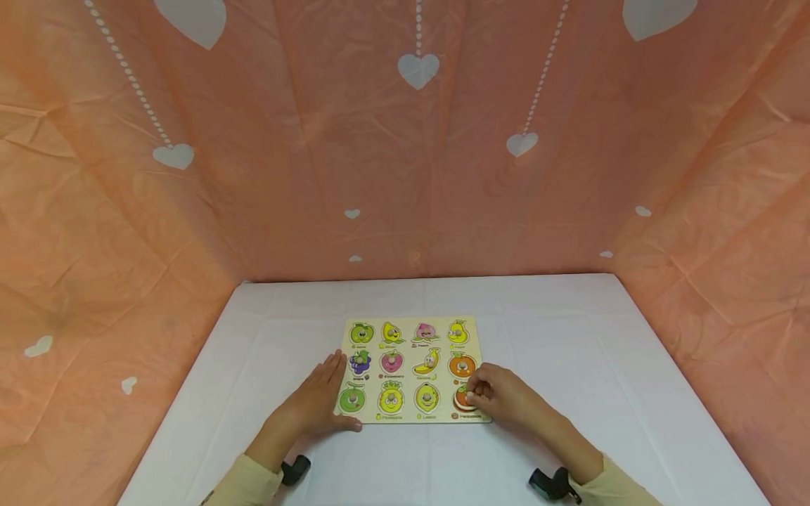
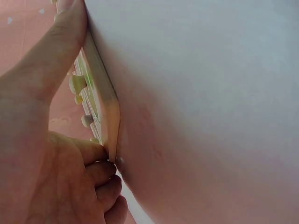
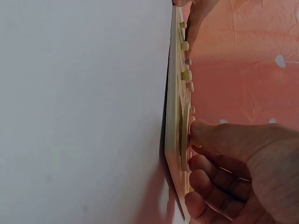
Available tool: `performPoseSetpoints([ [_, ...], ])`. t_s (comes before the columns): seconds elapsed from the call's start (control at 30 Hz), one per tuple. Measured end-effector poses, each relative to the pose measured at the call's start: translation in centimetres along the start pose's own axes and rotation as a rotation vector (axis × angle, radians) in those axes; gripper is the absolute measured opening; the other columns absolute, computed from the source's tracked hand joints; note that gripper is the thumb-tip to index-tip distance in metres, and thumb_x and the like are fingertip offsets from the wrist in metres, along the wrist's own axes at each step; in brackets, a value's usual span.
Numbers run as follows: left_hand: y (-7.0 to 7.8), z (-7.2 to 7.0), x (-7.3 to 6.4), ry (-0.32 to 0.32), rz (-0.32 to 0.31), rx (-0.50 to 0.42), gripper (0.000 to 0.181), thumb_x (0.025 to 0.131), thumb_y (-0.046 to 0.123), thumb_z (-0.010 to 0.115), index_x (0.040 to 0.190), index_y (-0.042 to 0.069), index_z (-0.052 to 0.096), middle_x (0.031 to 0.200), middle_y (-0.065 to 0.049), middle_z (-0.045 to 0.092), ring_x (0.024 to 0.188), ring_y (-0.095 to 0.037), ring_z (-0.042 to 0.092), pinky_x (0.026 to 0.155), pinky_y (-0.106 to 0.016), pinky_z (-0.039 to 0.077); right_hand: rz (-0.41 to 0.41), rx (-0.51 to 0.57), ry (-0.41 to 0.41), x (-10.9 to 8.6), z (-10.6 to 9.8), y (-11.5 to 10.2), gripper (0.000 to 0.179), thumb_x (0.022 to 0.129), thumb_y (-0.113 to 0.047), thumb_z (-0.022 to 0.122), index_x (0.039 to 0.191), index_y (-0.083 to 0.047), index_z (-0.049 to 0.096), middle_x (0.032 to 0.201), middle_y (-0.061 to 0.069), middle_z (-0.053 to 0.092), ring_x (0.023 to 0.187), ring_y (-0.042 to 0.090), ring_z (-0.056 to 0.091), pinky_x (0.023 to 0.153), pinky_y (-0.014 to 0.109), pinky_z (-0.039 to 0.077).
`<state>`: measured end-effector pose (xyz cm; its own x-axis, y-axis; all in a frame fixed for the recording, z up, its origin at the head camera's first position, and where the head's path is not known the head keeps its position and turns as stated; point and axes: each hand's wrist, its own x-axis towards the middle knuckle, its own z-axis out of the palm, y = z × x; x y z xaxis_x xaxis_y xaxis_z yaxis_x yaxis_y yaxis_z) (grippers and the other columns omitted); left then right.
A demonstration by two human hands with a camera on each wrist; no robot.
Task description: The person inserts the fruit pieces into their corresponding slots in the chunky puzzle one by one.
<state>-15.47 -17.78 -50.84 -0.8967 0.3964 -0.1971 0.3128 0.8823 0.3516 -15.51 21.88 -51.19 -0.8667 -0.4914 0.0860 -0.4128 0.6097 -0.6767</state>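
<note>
A wooden fruit puzzle board (image 1: 408,417) lies on the table, with rows of knobbed fruit pieces. At its left side, my left hand (image 1: 319,397) rests with fingers fairly straight along the edge and the thumb by the near corner. My right hand (image 1: 503,395) pinches the persimmon piece (image 1: 461,398) at the board's near right corner. In the right wrist view, that puzzle piece (image 3: 186,140) stands tilted, partly raised from the board (image 3: 173,107); its knob is hidden by the thumb and fingers. Above it, the orange piece (image 1: 463,365) sits in place.
A white cloth (image 1: 557,337) covers the table. Orange sheets with pale hearts (image 1: 418,71) hang behind and at both sides. Black camera mounts (image 1: 553,485) are worn on both wrists. Other knobs (image 3: 186,75) stick up from the board.
</note>
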Motion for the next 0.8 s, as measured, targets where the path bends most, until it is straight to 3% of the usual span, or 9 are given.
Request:
performPoseSetpoints([
  [0.8,-0.02,0.00,-0.12,0.010,0.010,-0.015,0.136,0.077,0.058,0.093,0.164,-0.015,0.018,0.174,-0.033,0.016,0.163,-0.045,0.016,0.134,-0.055,0.017,-0.004,-0.014,-0.028,0.15,0.38,-0.51,0.015,0.095,-0.013,0.082,0.089,-0.017,0.070,0.082,-0.011,0.056,0.075,0.002,0.052,0.064,0.021,0.049],
])
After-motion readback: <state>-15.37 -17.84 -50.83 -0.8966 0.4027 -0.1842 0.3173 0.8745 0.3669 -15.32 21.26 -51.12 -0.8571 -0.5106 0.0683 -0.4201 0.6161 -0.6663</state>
